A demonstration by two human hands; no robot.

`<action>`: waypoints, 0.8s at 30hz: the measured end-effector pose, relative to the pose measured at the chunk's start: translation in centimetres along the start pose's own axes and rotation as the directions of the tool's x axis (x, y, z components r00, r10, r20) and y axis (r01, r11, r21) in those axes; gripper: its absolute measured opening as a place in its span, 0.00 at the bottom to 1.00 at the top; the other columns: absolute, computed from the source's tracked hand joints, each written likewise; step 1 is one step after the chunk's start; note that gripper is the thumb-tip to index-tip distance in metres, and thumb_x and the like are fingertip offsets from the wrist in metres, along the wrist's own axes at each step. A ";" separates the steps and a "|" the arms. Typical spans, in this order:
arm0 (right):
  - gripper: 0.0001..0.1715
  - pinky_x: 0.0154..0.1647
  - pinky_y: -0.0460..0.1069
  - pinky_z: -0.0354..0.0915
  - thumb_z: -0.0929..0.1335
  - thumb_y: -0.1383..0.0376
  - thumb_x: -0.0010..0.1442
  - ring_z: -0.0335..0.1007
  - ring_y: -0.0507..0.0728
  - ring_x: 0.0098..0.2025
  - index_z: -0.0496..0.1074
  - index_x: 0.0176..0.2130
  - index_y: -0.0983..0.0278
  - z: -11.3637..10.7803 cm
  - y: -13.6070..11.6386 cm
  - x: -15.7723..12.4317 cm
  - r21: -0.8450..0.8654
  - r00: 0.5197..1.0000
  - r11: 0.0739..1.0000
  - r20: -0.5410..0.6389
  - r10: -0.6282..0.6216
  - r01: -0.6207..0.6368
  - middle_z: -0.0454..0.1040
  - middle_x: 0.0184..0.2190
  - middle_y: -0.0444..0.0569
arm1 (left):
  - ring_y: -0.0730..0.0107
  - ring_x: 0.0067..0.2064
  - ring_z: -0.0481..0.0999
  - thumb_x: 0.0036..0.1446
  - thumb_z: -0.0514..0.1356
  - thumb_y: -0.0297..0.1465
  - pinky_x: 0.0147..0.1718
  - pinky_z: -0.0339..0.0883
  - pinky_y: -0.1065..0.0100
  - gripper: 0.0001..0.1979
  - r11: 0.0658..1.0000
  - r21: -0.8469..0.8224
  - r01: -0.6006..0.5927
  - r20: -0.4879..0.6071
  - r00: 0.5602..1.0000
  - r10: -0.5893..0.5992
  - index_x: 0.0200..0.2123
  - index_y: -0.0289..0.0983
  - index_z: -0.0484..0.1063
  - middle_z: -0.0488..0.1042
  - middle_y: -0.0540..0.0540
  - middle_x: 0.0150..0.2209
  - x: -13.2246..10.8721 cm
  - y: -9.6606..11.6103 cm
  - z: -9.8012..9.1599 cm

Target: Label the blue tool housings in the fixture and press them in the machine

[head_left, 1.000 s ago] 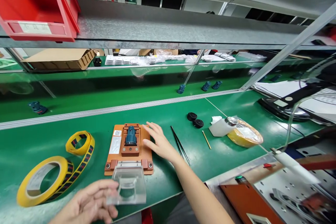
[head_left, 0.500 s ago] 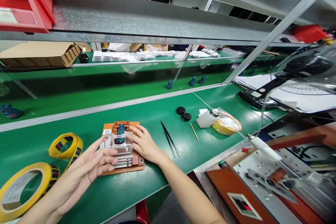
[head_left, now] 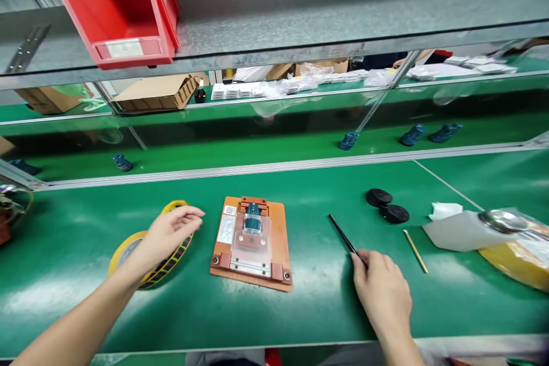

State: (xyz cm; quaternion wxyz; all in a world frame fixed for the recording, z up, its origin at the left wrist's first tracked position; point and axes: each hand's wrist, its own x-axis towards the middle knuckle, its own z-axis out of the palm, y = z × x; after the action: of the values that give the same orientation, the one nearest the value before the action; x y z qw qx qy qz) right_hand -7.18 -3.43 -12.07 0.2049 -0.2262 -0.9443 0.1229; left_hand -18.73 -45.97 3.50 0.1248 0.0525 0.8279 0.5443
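Tweezers (head_left: 341,233), black and thin, lie on the green bench (head_left: 309,191), right of the orange fixture (head_left: 279,229). The right hand (head_left: 383,293) covers their near end with curled fingers; I cannot tell if it grips. The left hand (head_left: 169,233) hovers half open and holds nothing; it hides part of the yellow tape roll (head_left: 118,256). The fixture's white label (head_left: 225,230) and the red bin (head_left: 124,0) tag are too small to read. Half a second ago both hands were at the fixture; now the clear cover (head_left: 253,247) lies over the blue part (head_left: 252,222).
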 end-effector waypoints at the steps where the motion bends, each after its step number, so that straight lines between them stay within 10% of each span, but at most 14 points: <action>1: 0.25 0.38 0.60 0.65 0.56 0.49 0.65 0.69 0.67 0.38 0.70 0.36 0.63 0.1 0.2 -0.1 0.106 0.999 0.994 -0.024 0.031 -0.028 0.71 0.32 0.56 | 0.58 0.44 0.79 0.57 0.65 0.45 0.47 0.70 0.63 0.17 0.984 0.176 -0.037 -0.084 0.995 0.053 0.43 0.39 0.78 0.81 0.43 0.42 -0.7 -0.9 -2.0; 5: 0.28 0.41 0.59 0.65 0.66 0.42 0.58 0.67 0.61 0.35 0.72 0.41 0.63 0.0 0.0 0.2 0.526 0.946 0.815 -0.057 0.318 -0.242 0.71 0.33 0.50 | 0.54 0.37 0.80 0.56 0.63 0.51 0.39 0.69 0.62 0.21 0.735 0.678 -0.010 -0.076 0.994 0.083 0.45 0.44 0.79 0.83 0.46 0.36 -6.1 -6.9 -8.4; 8: 0.31 0.38 0.54 0.65 0.75 0.43 0.48 0.65 0.55 0.32 0.73 0.42 0.61 -0.4 -1.7 1.1 0.869 0.847 0.337 0.157 0.508 -0.362 0.71 0.34 0.45 | 0.49 0.44 0.81 0.56 0.64 0.49 0.53 0.64 0.57 0.25 0.618 0.778 -0.114 -0.020 0.978 0.206 0.55 0.47 0.74 0.84 0.44 0.45 -10.3 -11.3 -10.1; 10: 0.31 0.35 0.50 0.66 0.79 0.46 0.44 0.65 0.52 0.32 0.74 0.41 0.60 -0.7 -3.3 2.0 0.918 0.820 -0.047 0.375 0.432 -0.394 0.70 0.33 0.43 | 0.50 0.45 0.80 0.63 0.59 0.44 0.57 0.60 0.55 0.21 0.561 0.817 -0.132 -0.014 0.968 0.250 0.57 0.47 0.72 0.84 0.44 0.45 -11.4 -12.6 -10.0; 13: 0.28 0.35 0.47 0.69 0.78 0.48 0.49 0.66 0.50 0.32 0.77 0.43 0.60 -1.1 -5.4 2.8 0.818 0.809 -0.361 0.542 0.225 -0.448 0.68 0.32 0.42 | 0.51 0.40 0.80 0.63 0.59 0.46 0.51 0.62 0.55 0.22 0.482 0.864 -0.145 0.000 0.958 0.288 0.56 0.44 0.73 0.84 0.42 0.38 -10.1 -11.8 -8.7; 24: 0.22 0.28 0.42 0.68 0.82 0.55 0.44 0.63 0.46 0.27 0.79 0.36 0.59 -2.0 -5.8 0.9 0.778 0.795 -0.441 0.572 0.200 -0.448 0.71 0.34 0.43 | 0.52 0.49 0.78 0.67 0.51 0.34 0.57 0.50 0.49 0.20 0.424 0.890 -0.167 0.019 0.943 0.332 0.59 0.38 0.70 0.82 0.38 0.46 4.6 -5.4 -3.8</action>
State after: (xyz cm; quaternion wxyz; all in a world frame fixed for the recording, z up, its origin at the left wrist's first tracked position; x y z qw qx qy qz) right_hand -9.18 -7.72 -8.16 0.1737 -0.2396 -0.3427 0.8916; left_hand -23.95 -50.50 -0.71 -0.0694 0.1880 0.9783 0.0529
